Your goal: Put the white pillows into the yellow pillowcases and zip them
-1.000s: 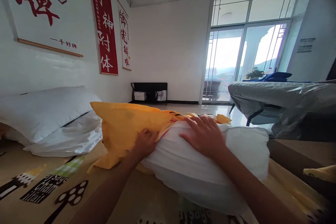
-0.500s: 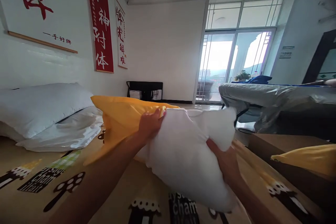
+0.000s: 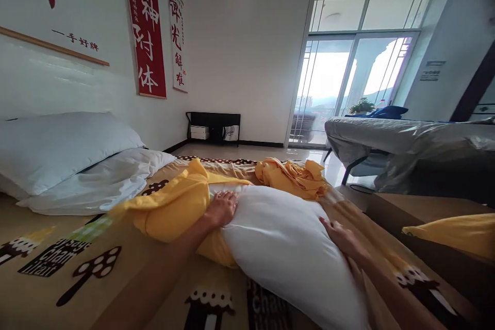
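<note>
White pillow (image 3: 286,242), both hands at edges

A: Where does the light come from?

B: Daylight pours in through the glass doors (image 3: 350,93) at about two o'clock; the panes are blown out to near white, and the floor (image 3: 270,153) below them carries a pale sheen.

A: And the near side?

B: Dimmer. Both forearms at six o'clock are in shade, and the white pillow (image 3: 288,247) is grey underneath.

A: Sharpness?

B: Good in the middle. The wide lens bends the wall scrolls (image 3: 145,31) at ten o'clock, and the corners smear.
</note>
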Available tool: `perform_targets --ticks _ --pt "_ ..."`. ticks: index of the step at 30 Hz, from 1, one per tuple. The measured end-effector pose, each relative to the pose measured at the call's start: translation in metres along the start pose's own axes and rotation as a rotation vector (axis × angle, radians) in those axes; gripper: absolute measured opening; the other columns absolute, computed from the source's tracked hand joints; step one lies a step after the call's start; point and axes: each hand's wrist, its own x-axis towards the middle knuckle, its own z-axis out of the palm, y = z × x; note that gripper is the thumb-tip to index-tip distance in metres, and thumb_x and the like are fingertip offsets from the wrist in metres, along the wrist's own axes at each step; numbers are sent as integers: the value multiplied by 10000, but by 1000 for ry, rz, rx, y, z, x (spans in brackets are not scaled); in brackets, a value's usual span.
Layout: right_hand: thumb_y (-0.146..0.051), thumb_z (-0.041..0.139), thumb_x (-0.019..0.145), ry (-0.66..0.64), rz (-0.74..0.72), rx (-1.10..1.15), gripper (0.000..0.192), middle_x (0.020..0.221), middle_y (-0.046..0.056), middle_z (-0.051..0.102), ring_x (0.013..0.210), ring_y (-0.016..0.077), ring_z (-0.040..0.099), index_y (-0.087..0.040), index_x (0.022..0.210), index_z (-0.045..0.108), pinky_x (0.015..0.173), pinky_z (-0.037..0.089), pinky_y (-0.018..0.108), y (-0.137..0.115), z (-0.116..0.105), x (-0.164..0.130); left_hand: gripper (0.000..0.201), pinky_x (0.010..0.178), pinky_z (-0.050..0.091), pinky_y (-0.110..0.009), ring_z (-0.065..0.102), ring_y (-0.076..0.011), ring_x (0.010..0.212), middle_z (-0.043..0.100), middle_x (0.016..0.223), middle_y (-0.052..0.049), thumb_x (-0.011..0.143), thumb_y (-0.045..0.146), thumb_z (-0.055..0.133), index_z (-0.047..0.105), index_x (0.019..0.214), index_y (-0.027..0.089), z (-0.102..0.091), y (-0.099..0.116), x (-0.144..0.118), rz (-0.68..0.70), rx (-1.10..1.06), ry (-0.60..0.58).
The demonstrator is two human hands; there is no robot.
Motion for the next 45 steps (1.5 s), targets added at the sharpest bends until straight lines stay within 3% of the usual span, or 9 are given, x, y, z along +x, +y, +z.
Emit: perform_targets --ticks 4,9,12,16,20,29,35,40,45 --pt "-386 341 884 93 -206 -180 471 1139 202 655 1016 330 628 -103 1156 603 852 478 485 -32 -11 -31 326 966 382 -402 536 -245 1125 592 1226 -114 943 303 398 560 1192 167 -7 -15 -16 111 -4 -21" --pt "-511 577 778 197 -988 -249 700 1370 160 513 1207 347 497 -198 1385 423 940 405 494 -98 22 -113 301 795 415 -349 588 -219 875 660 891 -88 946 298 395 633 827 156 -26 -38 -46 289 115 -69" --pt "-367 618 779 407 -1104 -387 632 1312 214 544 1174 389 494 -139 1347 461 899 372 529 -104 54 -133 459 790 408 -364 606 -206 722 666 687 -83 951 381 391 653 649 155 -33 -41 -60 306 139 -153" --pt "-122 474 858 530 -1253 -388 286 958 129 683 861 231 593 -89 1111 605 824 394 396 -103 59 -114 540 786 424 -386 611 -207 596 661 568 -99 916 479 418 683 565 165 -42 -21 -72 378 150 -261" --pt "-96 500 860 552 -1252 -351 178 724 43 645 677 172 554 -123 988 620 696 382 327 -127 30 -85 300 665 467 -359 644 -249 610 706 685 -123 784 422 604 732 730 157 -38 19 -82 464 139 -370" --pt "-145 493 896 438 -1236 -409 112 715 13 646 726 157 560 -181 900 599 698 352 309 -211 -21 -58 193 738 485 -400 649 -284 825 691 911 -156 824 123 500 670 914 113 -43 70 -71 260 28 -238" --pt "-171 455 933 359 -1319 -420 169 760 27 649 770 159 562 -168 988 615 741 375 304 -180 12 -29 214 776 478 -373 626 -251 867 679 921 -126 878 157 434 639 933 132 -18 44 -59 195 -109 -86" --pt "-143 507 860 253 -1274 -373 285 998 85 676 923 196 584 -148 1132 591 818 409 337 -112 44 -38 297 1001 349 -423 503 -240 1178 594 1228 -122 917 135 362 583 1108 187 34 -1 -117 361 -173 216" --pt "-134 438 865 368 -1309 -298 354 1194 126 623 1067 245 536 -122 1199 557 938 352 398 -159 38 -75 264 918 392 -443 560 -270 1072 637 1095 -134 893 211 379 610 1021 196 46 -67 -171 -104 -122 285"
